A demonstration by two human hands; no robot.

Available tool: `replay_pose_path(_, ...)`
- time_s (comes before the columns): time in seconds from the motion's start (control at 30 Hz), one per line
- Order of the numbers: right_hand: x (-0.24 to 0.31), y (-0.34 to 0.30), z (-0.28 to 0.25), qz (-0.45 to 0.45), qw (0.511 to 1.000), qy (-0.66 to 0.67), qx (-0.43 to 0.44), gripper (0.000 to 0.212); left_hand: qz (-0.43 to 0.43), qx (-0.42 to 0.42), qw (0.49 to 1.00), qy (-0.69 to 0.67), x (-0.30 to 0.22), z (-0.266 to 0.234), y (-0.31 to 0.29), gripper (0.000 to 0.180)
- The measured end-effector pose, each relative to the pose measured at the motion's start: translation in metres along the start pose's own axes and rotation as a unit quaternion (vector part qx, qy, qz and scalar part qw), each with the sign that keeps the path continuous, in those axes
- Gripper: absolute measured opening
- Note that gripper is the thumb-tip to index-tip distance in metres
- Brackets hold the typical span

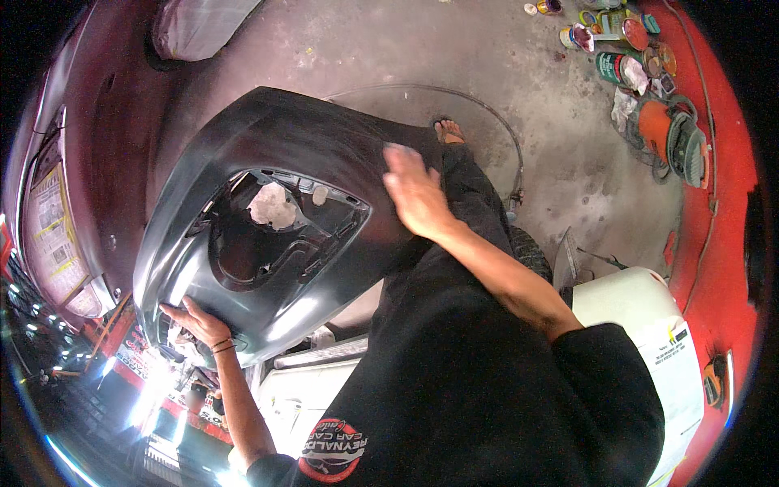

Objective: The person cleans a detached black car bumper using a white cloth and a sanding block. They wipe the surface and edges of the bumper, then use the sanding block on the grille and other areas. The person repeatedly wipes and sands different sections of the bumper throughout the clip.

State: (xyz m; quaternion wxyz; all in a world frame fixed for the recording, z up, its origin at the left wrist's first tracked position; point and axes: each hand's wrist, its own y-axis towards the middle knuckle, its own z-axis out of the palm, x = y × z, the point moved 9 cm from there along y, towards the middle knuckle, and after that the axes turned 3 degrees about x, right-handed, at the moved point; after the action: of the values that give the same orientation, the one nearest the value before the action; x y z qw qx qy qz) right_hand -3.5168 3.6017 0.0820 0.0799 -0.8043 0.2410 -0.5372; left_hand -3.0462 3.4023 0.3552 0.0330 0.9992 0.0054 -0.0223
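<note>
A large glossy black car bumper cover (268,130) lies tilted across my front, with a big opening cut through its middle. Through that opening show black ribs and clips, and a pale patch of floor. My left hand (199,325) rests with fingers outstretched on the panel's lower left edge; a dark band circles its wrist. On the right part of the panel my right hand (415,195) lies flat, fingers extended and blurred by motion. No object shows in either hand, though the undersides of both palms are hidden.
A dark red car body (105,162) stands at the left with masking paper on it. A hose (495,122) curves over the concrete floor near my foot (449,131). Paint cans (617,69) and an orange-grey power tool (669,138) sit by the red wall (730,268). White panels flank me.
</note>
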Motion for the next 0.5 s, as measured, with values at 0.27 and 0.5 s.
replay_pose_path(0.27,0.113,0.038,0.01,-0.128,0.982,-0.014,0.139,0.06,-0.011,-0.003,1.0,-0.011,0.019,0.003,0.003,0.089)
replay_pose_path(0.5,-0.082,0.042,0.013,0.141,0.985,0.016,0.096,0.06,-0.016,-0.004,1.0,-0.002,-0.004,-0.003,-0.007,0.087)
